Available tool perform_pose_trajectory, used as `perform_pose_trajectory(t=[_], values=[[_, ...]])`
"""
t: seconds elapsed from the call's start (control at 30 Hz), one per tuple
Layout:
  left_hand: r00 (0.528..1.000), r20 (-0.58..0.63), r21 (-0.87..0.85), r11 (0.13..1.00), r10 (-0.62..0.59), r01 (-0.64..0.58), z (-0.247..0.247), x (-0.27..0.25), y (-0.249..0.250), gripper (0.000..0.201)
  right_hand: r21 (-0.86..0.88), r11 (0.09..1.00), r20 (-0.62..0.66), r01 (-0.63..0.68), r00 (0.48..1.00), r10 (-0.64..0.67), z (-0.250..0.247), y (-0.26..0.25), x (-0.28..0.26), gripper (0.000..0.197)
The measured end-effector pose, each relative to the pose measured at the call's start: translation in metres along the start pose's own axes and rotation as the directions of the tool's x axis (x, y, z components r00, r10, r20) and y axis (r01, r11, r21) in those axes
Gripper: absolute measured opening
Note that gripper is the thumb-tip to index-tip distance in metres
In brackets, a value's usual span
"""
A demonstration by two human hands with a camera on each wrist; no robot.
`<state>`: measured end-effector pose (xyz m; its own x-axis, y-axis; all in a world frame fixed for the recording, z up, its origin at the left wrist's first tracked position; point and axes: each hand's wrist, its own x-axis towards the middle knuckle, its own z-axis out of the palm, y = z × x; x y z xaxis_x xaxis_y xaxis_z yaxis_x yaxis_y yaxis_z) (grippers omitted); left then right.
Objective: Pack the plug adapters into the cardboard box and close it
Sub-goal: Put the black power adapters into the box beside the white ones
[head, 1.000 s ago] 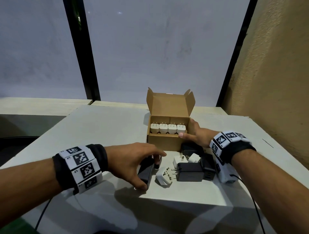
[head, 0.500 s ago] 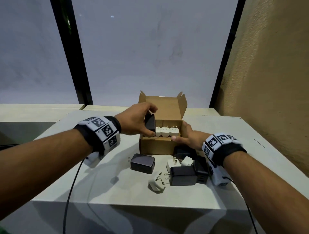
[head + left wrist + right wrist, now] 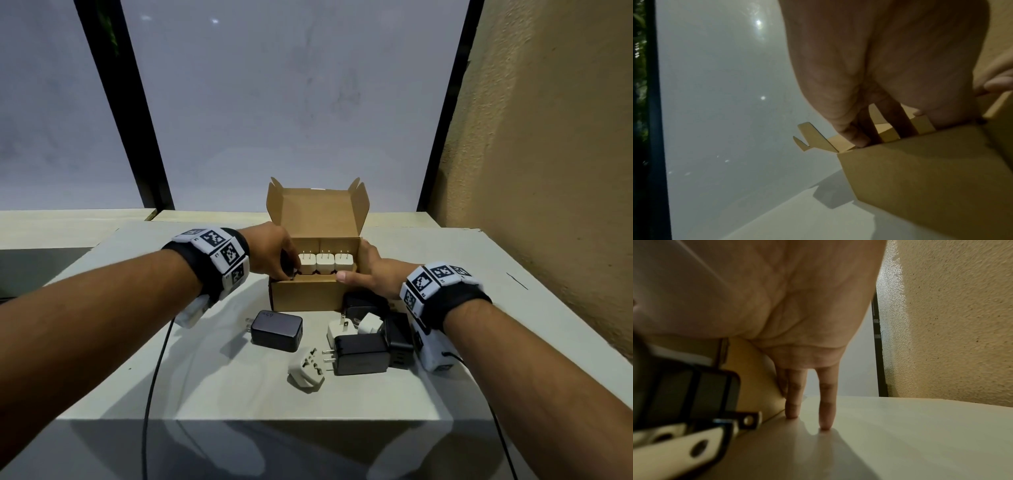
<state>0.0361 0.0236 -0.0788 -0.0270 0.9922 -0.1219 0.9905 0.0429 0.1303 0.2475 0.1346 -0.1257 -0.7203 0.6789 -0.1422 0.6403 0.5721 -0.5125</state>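
The open cardboard box (image 3: 308, 298) stands mid-table, its lid upright behind. Three white plug adapters (image 3: 325, 263) stand in a row inside, prongs up. My left hand (image 3: 282, 260) reaches into the box's left end and grips a black adapter (image 3: 294, 273), almost wholly hidden by the fingers. In the left wrist view my left hand (image 3: 879, 65) has its fingers dipped behind the box wall (image 3: 920, 170). My right hand (image 3: 364, 270) braces the box's right side. Its straight fingers (image 3: 793, 402) lie along the wall and its thumb rests on the front rim.
In front of the box lie a black adapter (image 3: 276, 330), a white travel adapter (image 3: 306, 371), and a pile of black adapters (image 3: 361, 354) and white adapters (image 3: 339, 329) under my right wrist. The table (image 3: 462, 383) ends close in front. A rough wall (image 3: 548, 171) stands right.
My left hand took a black adapter off the table, carried it over the box and has lowered it into the left end. The right hand stayed on the box.
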Motion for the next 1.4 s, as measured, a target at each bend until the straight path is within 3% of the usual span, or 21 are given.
perform_pose_trajectory(t=[0.27, 0.73, 0.8, 0.87, 0.93, 1.0, 1.07, 1.13, 1.23, 1.4], values=[[0.998, 0.07, 0.184, 0.983, 0.003, -0.016, 0.003, 0.009, 0.011, 0.027, -0.002, 1.0, 0.008, -0.003, 1.0, 0.003, 0.0, -0.001, -0.001, 0.097], [0.989, 0.141, 0.387, 0.917, 0.045, -0.097, 0.007, -0.001, 0.002, 0.033, -0.008, 1.0, 0.0, 0.006, 1.0, -0.006, -0.001, -0.005, -0.005, 0.092], [0.991, 0.126, 0.357, 0.929, 0.051, -0.093, 0.005, -0.008, 0.006, 0.037, -0.001, 1.0, -0.005, 0.002, 1.0, -0.002, -0.001, -0.005, -0.005, 0.091], [0.99, -0.006, 0.235, 0.963, 0.14, -0.135, 0.002, -0.022, 0.012, 0.034, 0.012, 1.0, -0.015, 0.008, 1.0, -0.008, 0.0, -0.006, -0.005, 0.092], [0.946, -0.149, 0.094, 0.957, 0.287, -0.275, 0.003, -0.04, 0.021, 0.027, 0.037, 0.999, -0.014, 0.017, 1.0, -0.017, 0.0, -0.006, -0.006, 0.094], [0.918, -0.092, 0.032, 0.922, 0.387, -0.386, 0.005, -0.061, 0.029, 0.029, 0.056, 0.998, -0.01, 0.014, 1.0, -0.014, 0.0, -0.006, -0.006, 0.096], [0.933, 0.083, 0.075, 0.932, 0.35, -0.356, 0.014, -0.075, 0.032, 0.044, 0.056, 0.998, -0.006, 0.01, 1.0, -0.01, 0.0, -0.006, -0.006, 0.095], [0.951, 0.172, 0.157, 0.946, 0.257, -0.284, 0.026, -0.081, 0.029, 0.06, 0.036, 0.999, -0.008, -0.001, 1.0, 0.002, 0.0, -0.008, -0.008, 0.091], [0.976, 0.172, 0.101, 0.983, 0.134, -0.152, 0.039, -0.083, 0.02, 0.071, 0.047, 0.999, -0.001, 0.009, 1.0, -0.009, -0.002, -0.013, -0.013, 0.088], [0.987, 0.149, -0.006, 0.998, 0.066, -0.066, 0.043, -0.082, 0.012, 0.06, 0.026, 1.0, -0.01, 0.014, 1.0, -0.014, -0.004, -0.021, -0.021, 0.084]])
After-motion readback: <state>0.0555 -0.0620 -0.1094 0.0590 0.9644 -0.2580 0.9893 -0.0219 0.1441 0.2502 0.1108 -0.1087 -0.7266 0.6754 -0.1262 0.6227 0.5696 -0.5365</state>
